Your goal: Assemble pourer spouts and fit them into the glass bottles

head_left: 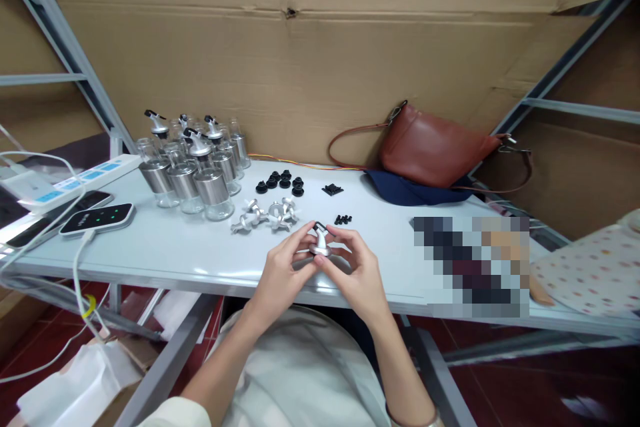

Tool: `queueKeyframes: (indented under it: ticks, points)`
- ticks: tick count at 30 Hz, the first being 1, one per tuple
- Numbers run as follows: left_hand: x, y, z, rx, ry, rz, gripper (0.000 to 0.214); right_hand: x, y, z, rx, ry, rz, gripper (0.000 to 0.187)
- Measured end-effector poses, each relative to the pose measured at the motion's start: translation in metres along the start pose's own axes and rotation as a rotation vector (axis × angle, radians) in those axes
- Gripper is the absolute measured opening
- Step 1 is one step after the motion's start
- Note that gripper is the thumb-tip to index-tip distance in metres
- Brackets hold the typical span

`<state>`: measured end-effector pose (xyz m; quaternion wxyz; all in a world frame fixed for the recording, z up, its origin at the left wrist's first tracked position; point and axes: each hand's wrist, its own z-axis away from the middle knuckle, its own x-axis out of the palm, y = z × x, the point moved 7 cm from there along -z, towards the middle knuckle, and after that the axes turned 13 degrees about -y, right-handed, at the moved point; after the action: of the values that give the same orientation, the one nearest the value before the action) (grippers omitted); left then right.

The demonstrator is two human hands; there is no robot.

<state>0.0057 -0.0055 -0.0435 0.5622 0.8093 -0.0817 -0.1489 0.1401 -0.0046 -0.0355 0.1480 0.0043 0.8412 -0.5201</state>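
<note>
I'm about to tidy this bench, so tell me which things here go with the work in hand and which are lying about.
Likely part of the work:
silver spout, between left hand and right hand
loose silver parts
black stoppers
small black pieces
glass bottles, some topped with similar spouts

Apparently just lying about:
brown handbag
dark blue cloth
power strip
device with green lights
</note>
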Motion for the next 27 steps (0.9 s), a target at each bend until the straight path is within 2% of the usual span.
queueKeyframes:
  ticks: [7,12,16,21,27]
  points:
    - [-0.001,-0.004,0.001,-0.018,0.014,0.058,0.055,0.004,0.005,0.001,0.049,-0.100,-0.131,0.053]
    - [-0.003,-0.007,-0.001,-0.055,0.026,0.131,0.058,0.007,0.007,0.001,0.071,-0.144,-0.218,0.056]
    - [-0.003,-0.005,-0.001,-0.098,0.022,0.216,0.060,0.010,0.006,0.000,0.056,-0.185,-0.232,0.051]
    - [-0.001,-0.006,-0.001,-0.158,-0.009,0.239,0.061,0.009,0.009,0.001,0.032,-0.158,-0.214,0.042]
    - [0.000,-0.009,-0.003,-0.171,-0.055,0.245,0.063,0.009,0.007,0.002,0.022,-0.169,-0.143,0.042]
